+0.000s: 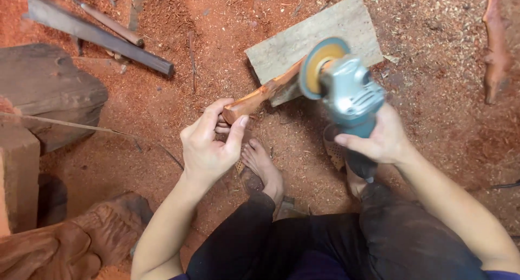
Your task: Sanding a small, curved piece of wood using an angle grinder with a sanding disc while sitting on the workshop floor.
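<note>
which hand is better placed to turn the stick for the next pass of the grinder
Left. The left hand already pinches the near end of the stick, whose far end rests on the board. The right hand is full, gripping the grinder.

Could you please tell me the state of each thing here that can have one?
Angle grinder: held in the right hand, disc blurred, against the wooden stick.
Wooden stick: gripped at its near end by the left hand, far end on the board.
Board: flat on the sawdust.
Dark bar: lying untouched.
</note>
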